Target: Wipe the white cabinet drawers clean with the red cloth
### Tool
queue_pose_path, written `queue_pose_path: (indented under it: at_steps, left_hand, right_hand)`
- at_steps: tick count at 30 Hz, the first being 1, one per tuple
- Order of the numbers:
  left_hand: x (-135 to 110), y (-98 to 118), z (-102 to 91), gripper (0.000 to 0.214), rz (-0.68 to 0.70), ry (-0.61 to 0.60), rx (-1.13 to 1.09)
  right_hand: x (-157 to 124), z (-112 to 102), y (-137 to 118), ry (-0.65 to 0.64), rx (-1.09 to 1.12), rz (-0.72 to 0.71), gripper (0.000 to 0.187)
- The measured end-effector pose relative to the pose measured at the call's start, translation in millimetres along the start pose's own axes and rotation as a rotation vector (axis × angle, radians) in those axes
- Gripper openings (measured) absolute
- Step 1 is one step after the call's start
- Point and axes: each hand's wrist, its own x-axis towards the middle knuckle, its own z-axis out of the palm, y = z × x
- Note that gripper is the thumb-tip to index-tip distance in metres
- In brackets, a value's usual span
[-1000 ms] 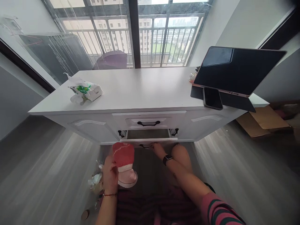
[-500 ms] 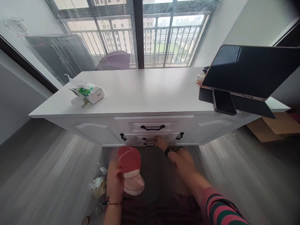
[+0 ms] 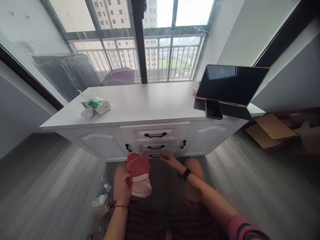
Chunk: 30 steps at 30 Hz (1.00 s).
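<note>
A red and pink sock (image 3: 139, 178) with a pale band across its middle hangs upright from my left hand (image 3: 124, 186). The thumb and fingers of that hand pinch its left side, above my lap. My right hand (image 3: 170, 161), with a dark watch on the wrist, reaches to the low front of the white cabinet (image 3: 107, 126). Its fingers are stretched out, with the tips by the right end of the lowest black drawer handle (image 3: 155, 156). Whether they touch the handle I cannot tell. The middle handle (image 3: 155, 147) and the upper handle (image 3: 155, 135) lie above it.
On the cabinet top stand a tissue pack (image 3: 98, 106) at the left, a tablet (image 3: 230, 85) and a phone (image 3: 213, 109) at the right. An open cardboard box (image 3: 275, 126) is on the floor at right. Crumpled wrappers (image 3: 102, 200) lie beside my left leg.
My view has tilted up and shifted. My right hand has moved from beside the middle drawer handle down to the lowest one. The sock stays in my left hand.
</note>
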Motion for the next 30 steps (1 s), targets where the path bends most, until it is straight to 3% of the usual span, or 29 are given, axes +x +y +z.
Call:
queue_pose_path:
  at_steps: [4, 7, 10, 13, 16, 21, 24, 27, 30]
  left_hand:
    - [-34.1, -6.1, 16.2, 0.033, -0.255, -0.161, -0.173]
    - [-71.1, -7.7, 32.8, 0.041, -0.287, -0.268, -0.152]
    - [-109.0, -9.9, 40.4, 0.044, -0.301, -0.262, -0.103]
    - [-141.4, -15.9, 35.7, 0.046, -0.392, -0.257, -0.151]
    - [-160.3, -25.6, 26.8, 0.046, -0.463, -0.253, -0.190]
    - [-162.4, -34.9, 17.2, 0.034, -0.467, -0.170, -0.219]
    - [-160.8, -32.4, 13.0, 0.032, -0.473, -0.223, -0.225]
    - [-162.3, -27.0, 9.0, 0.036, -0.407, -0.297, -0.123]
    - [-165.2, -20.9, 7.2, 0.039, -0.168, -0.237, 0.148]
  right_hand:
    - [-85.9, 4.4, -38.9, -0.182, 0.702, -0.010, 0.045]
    - [-134.3, 25.6, -58.3, -0.086, 1.028, -0.024, 0.056]
    - [-161.7, 44.2, -57.7, 0.086, 1.154, 0.052, 0.054]
    - [-176.6, 53.9, -47.4, 0.248, 1.115, 0.104, 0.046]
    - [-187.7, 58.7, -43.3, 0.325, 0.917, 0.023, 0.040]
    - [-204.9, 67.5, -52.1, 0.327, 0.623, -0.132, 0.026]
    - [-210.3, 71.6, -53.3, 0.364, 0.541, -0.174, 0.024]
    - [-210.0, 73.1, -50.8, 0.361, 0.526, -0.172, 0.027]
    - [-206.6, 74.5, -50.4, 0.291, 0.591, -0.133, 0.032]
